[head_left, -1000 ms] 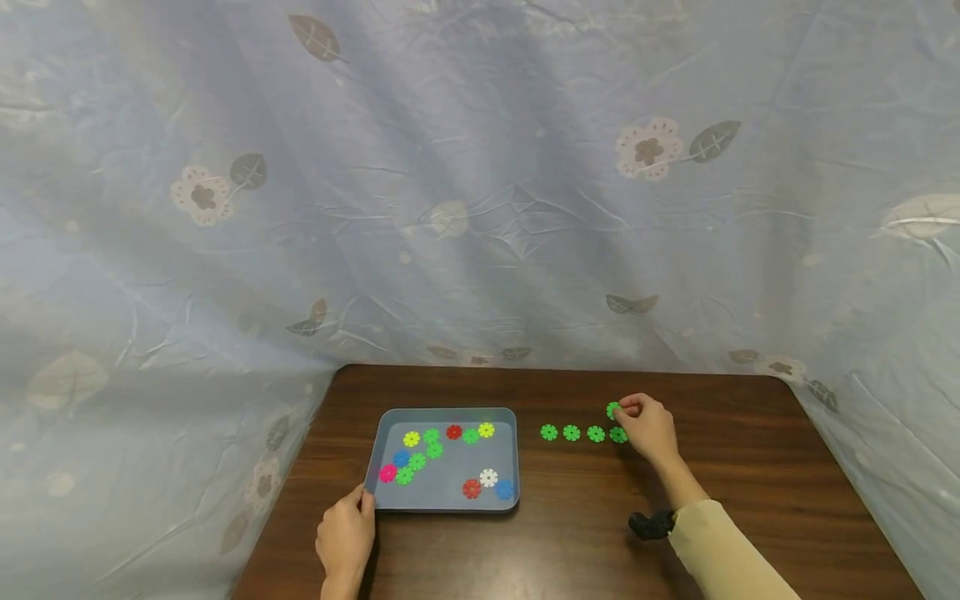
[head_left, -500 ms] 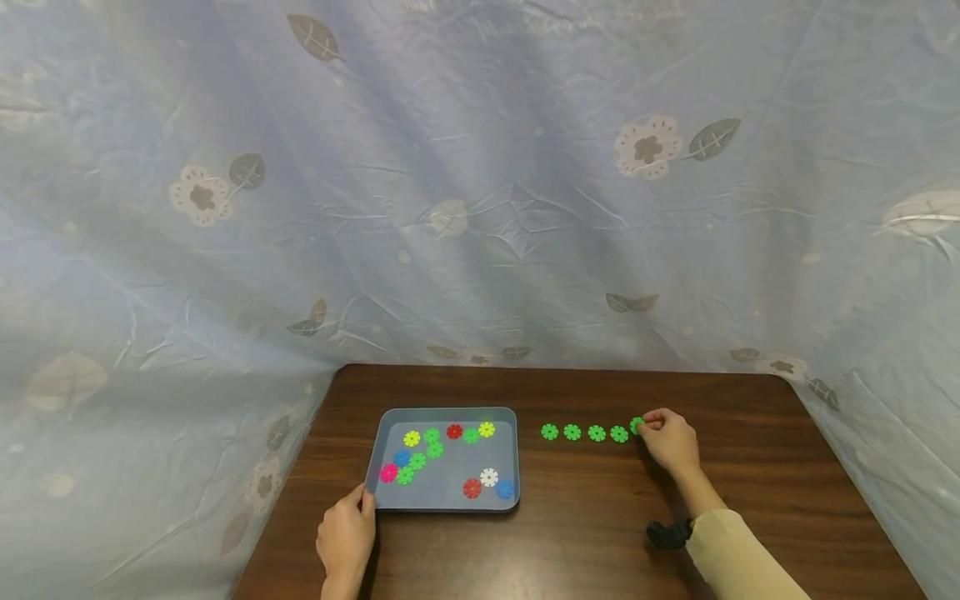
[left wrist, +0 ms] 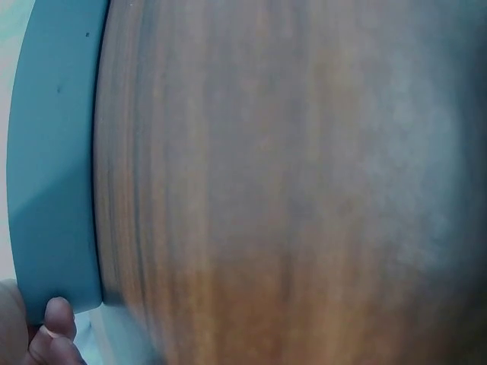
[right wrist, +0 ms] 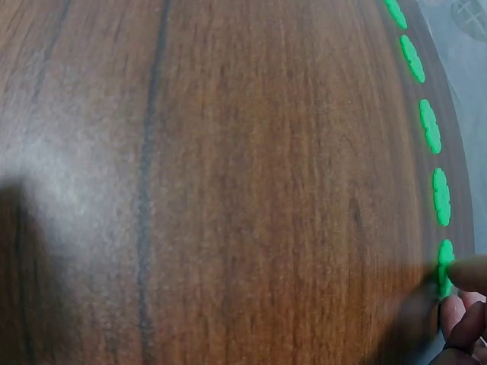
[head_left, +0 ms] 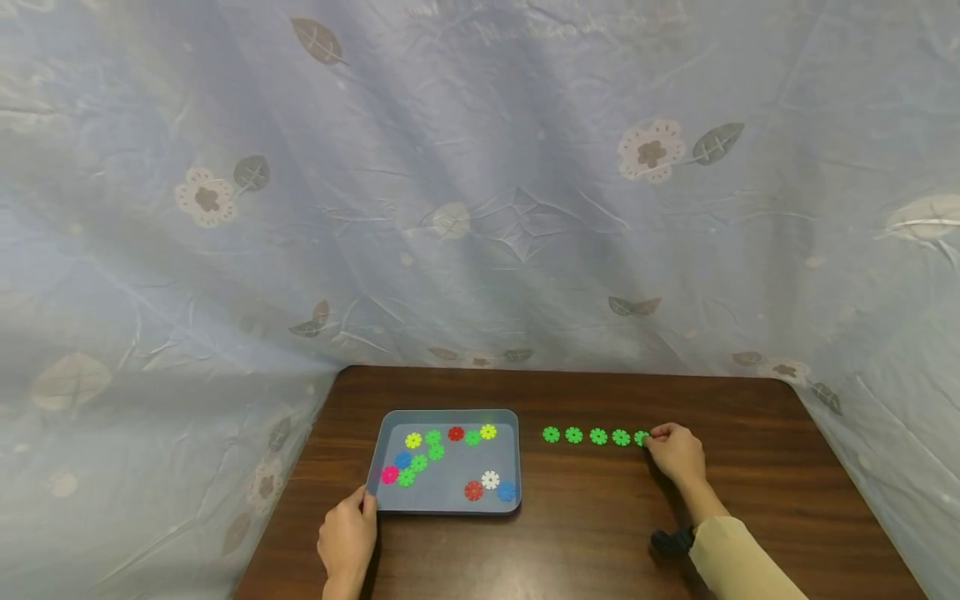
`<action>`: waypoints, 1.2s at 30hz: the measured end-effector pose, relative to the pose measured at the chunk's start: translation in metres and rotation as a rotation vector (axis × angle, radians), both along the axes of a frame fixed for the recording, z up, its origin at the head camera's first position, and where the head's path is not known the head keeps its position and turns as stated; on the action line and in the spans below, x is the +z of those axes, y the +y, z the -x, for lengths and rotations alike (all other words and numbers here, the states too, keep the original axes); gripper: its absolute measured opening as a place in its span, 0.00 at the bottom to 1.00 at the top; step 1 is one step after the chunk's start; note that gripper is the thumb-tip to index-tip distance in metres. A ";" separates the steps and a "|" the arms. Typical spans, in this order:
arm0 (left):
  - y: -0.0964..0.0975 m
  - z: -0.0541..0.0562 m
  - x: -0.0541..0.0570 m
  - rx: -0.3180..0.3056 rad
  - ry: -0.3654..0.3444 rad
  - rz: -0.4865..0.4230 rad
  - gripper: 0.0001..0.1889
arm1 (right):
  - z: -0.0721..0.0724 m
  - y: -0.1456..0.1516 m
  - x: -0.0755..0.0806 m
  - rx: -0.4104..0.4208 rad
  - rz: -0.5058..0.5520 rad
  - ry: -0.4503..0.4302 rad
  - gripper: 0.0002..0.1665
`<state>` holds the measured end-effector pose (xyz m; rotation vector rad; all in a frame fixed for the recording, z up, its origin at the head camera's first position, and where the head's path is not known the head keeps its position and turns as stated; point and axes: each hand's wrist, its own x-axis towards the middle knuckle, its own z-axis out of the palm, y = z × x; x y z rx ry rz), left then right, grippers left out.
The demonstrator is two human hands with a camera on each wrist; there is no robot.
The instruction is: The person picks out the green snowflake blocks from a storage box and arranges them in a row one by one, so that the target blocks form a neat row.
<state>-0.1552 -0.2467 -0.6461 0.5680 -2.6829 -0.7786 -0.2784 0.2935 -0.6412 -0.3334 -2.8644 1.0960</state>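
Note:
My right hand (head_left: 678,454) is at the right end of a row of green notched plastic discs. Its fingertips pinch the last green disc (head_left: 641,438), which is partly hidden by the fingers and looks flat at table level in the right wrist view. The other green discs (head_left: 597,436) lie in a line to its left, with small gaps between them. My left hand (head_left: 348,532) grips the near left corner of a grey-blue tray (head_left: 420,504). In the left wrist view, fingertips (left wrist: 60,318) curl against the outside of the tray's wall.
Inside the tray lie several more discs, among them a yellow disc (head_left: 413,440), a pink disc (head_left: 390,474) and a white disc (head_left: 490,479). The brown wooden table (head_left: 577,533) ends at a patterned curtain (head_left: 480,208). A black wrist device (head_left: 672,542) sits by the right sleeve.
My right hand has carried a green disc right and then toward me, down to the end of the row. My left hand and the tray have stayed in place.

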 end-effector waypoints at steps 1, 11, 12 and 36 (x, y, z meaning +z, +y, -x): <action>0.000 0.000 0.000 0.000 0.000 0.000 0.17 | -0.001 0.000 0.000 -0.002 0.002 0.002 0.17; 0.000 -0.001 0.000 -0.004 -0.011 -0.003 0.17 | -0.002 -0.004 0.001 0.021 0.017 0.065 0.17; 0.000 -0.001 0.000 -0.003 -0.012 -0.004 0.17 | -0.002 -0.007 0.002 0.027 0.016 0.074 0.17; -0.001 0.001 -0.001 -0.011 -0.003 0.000 0.17 | 0.018 -0.142 0.031 0.198 0.118 0.144 0.14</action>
